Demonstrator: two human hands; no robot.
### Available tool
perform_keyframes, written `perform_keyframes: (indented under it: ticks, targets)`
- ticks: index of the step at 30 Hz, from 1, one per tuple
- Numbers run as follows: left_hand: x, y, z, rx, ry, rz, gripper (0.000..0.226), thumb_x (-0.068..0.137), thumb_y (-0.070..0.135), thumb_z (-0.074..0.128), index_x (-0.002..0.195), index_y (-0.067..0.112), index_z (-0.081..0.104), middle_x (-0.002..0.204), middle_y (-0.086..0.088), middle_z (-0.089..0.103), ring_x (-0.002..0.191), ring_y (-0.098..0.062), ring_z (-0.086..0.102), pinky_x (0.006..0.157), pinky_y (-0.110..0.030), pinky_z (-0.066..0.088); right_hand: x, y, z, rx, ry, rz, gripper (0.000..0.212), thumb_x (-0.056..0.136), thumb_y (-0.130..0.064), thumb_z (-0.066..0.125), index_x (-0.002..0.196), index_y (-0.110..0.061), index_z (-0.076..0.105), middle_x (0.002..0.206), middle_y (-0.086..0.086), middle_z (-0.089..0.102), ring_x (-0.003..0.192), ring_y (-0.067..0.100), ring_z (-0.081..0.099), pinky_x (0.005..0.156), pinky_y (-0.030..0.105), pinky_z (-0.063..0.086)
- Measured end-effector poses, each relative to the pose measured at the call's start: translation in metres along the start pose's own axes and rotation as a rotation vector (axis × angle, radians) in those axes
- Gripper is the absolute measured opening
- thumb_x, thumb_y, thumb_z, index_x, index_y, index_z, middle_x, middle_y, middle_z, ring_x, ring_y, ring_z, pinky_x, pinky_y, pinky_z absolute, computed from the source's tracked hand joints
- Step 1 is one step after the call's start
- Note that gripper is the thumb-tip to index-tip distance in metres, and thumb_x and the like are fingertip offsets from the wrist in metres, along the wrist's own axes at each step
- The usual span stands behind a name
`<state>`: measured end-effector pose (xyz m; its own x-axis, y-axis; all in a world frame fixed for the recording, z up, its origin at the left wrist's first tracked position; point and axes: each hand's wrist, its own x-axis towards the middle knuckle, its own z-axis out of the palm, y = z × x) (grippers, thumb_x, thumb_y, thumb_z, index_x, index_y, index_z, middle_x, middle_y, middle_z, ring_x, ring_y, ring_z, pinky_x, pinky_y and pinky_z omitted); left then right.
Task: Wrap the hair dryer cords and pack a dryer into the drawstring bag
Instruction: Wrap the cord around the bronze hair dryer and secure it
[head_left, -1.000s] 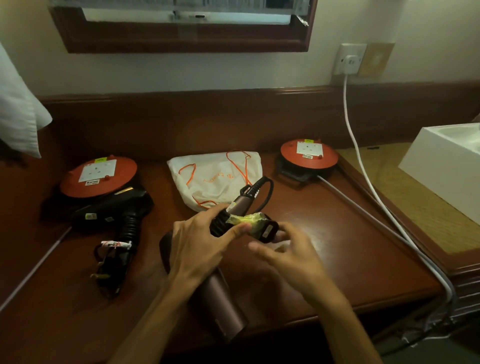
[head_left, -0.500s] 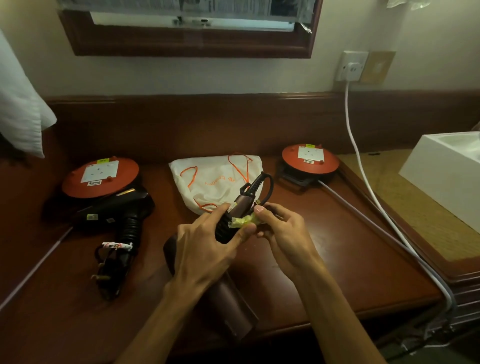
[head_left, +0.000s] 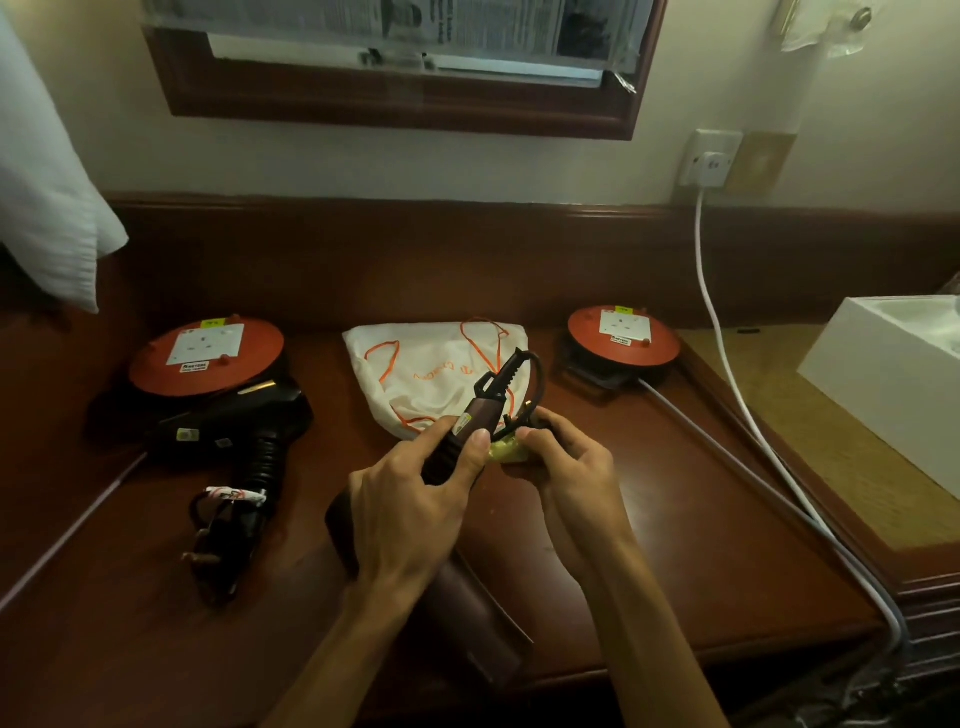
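Observation:
A maroon hair dryer (head_left: 467, 613) lies on the wooden desk (head_left: 675, 545) in front of me, its handle raised. My left hand (head_left: 410, 499) grips that handle. My right hand (head_left: 566, 467) pinches a yellow-green tie (head_left: 506, 451) around the bundled dark cord beside the handle. The white drawstring bag (head_left: 431, 374) with orange cord lies flat just behind my hands. A black hair dryer (head_left: 244, 431) lies at the left, its cord bundle (head_left: 223, 530) bound with a white tie.
Two orange cord reels stand at the back, one on the left (head_left: 205, 356) and one on the right (head_left: 623, 335). A white cable (head_left: 727, 374) runs from the wall socket (head_left: 709, 161) down the desk's right side. A white box (head_left: 893, 384) sits far right.
My right hand has moved in from the right and closed on the yellow-green tie and cord next to the handle. The view has dropped slightly.

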<state>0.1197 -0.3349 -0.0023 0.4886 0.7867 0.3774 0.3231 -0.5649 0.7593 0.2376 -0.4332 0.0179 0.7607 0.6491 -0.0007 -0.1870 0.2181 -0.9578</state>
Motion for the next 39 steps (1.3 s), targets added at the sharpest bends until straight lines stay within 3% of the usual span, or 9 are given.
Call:
perform_keyframes:
  ticks: [4,10,16,22,25,28,32,34,39]
  targets:
    - [-0.001,0.004,-0.001,0.017,0.037,0.015,0.068,0.087,0.086,0.037,0.122,0.037,0.070,0.089,0.016,0.073,0.087,-0.006,0.070,0.085,-0.048,0.057,-0.002,0.000,0.002,0.134,0.029,0.085,0.018,0.095,0.000,0.060,0.108,0.002,0.072,0.094,0.016,0.073,0.085,0.022,0.070,0.078,0.035,0.057]
    - [-0.002,0.005,-0.001,-0.002,0.037,-0.009,0.071,0.084,0.089,0.037,0.124,0.039,0.068,0.092,0.016,0.073,0.092,-0.006,0.069,0.089,-0.048,0.057,-0.008,0.005,0.009,0.195,0.083,0.054,0.026,0.094,-0.002,0.063,0.119,-0.004,0.070,0.107,0.020,0.075,0.095,0.026,0.072,0.090,0.039,0.058]
    - [-0.002,0.009,-0.002,0.012,0.040,0.002,0.075,0.083,0.088,0.040,0.127,0.035,0.068,0.097,0.013,0.075,0.097,-0.010,0.070,0.090,-0.051,0.056,0.001,-0.010,-0.003,-0.110,-0.035,-0.033,0.040,0.093,-0.003,0.065,0.132,-0.007,0.063,0.105,0.009,0.078,0.101,0.025,0.074,0.097,0.046,0.057]
    - [0.001,0.011,-0.001,0.036,0.045,0.006,0.073,0.083,0.085,0.043,0.130,0.034,0.067,0.097,0.010,0.076,0.098,-0.015,0.071,0.089,-0.053,0.055,0.012,-0.034,-0.007,-0.285,-0.163,-0.075,0.024,0.093,0.002,0.064,0.104,-0.016,0.075,0.101,0.014,0.077,0.100,0.033,0.071,0.092,0.047,0.059]
    - [0.000,0.014,-0.002,0.060,0.044,-0.010,0.071,0.085,0.083,0.044,0.131,0.034,0.066,0.101,0.009,0.076,0.104,-0.016,0.069,0.100,-0.048,0.047,0.014,-0.022,-0.005,-0.228,-0.146,-0.090,0.031,0.093,0.005,0.060,0.117,-0.011,0.072,0.105,0.015,0.076,0.101,0.032,0.072,0.090,0.040,0.060]
    - [-0.001,0.018,-0.003,0.091,0.046,0.000,0.065,0.085,0.078,0.046,0.128,0.035,0.067,0.099,0.008,0.076,0.103,-0.017,0.069,0.098,-0.044,0.043,0.016,-0.007,-0.001,0.100,0.006,0.069,0.038,0.087,0.008,0.064,0.125,0.006,0.062,0.105,0.020,0.074,0.094,0.030,0.072,0.085,0.034,0.059]
    - [0.000,0.021,-0.002,0.131,0.038,-0.002,0.062,0.087,0.076,0.047,0.129,0.035,0.066,0.101,0.007,0.075,0.106,-0.018,0.067,0.098,-0.041,0.035,0.013,-0.006,0.000,0.417,0.097,0.276,0.019,0.081,0.008,0.068,0.098,0.014,0.066,0.094,0.023,0.067,0.098,0.031,0.068,0.095,0.035,0.055]
    - [0.001,0.021,-0.001,0.124,0.035,-0.005,0.062,0.087,0.075,0.049,0.130,0.033,0.066,0.104,0.006,0.076,0.109,-0.020,0.067,0.101,-0.044,0.036,0.010,-0.007,0.002,0.396,0.115,0.264,0.020,0.084,0.005,0.070,0.101,0.016,0.067,0.096,0.023,0.068,0.103,0.033,0.069,0.102,0.038,0.053]
    - [0.005,0.015,0.001,0.147,0.003,-0.015,0.070,0.086,0.085,0.038,0.132,0.038,0.063,0.105,0.007,0.075,0.108,-0.018,0.068,0.101,-0.047,0.043,0.010,-0.013,0.007,0.166,0.141,0.159,0.027,0.084,-0.004,0.078,0.105,0.011,0.068,0.095,0.022,0.073,0.092,0.032,0.074,0.090,0.042,0.060]
